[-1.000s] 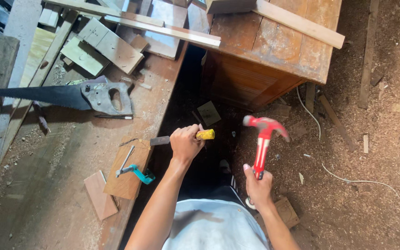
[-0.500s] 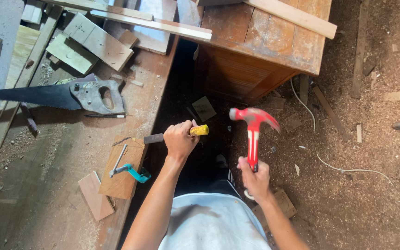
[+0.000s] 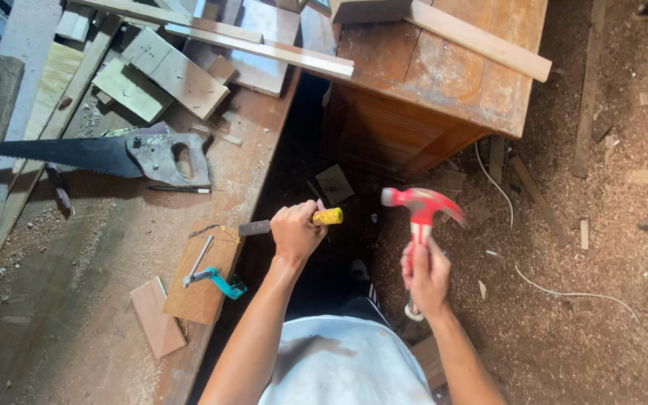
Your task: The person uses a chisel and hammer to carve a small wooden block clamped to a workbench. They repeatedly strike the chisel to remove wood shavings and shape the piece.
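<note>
Sawdust is strewn over the workbench [image 3: 76,300] and dirt floor [image 3: 586,247]. A yellow-handled chisel [image 3: 294,222] is gripped by the left hand [image 3: 295,232] at the bench edge; a red hammer [image 3: 421,217] is clasped upright by the right hand [image 3: 426,276].

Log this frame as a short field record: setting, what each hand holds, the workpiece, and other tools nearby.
setting: wooden workbench strewn with sawdust, dirt floor to the right
left hand: grips a chisel with a yellow handle end, blade pointing at the wood block
right hand: holds a red claw hammer raised, head apart from the chisel
workpiece: wood block at the bench edge, held by a teal clamp
nearby: handsaw, offcut boards, wooden cabinet
</note>
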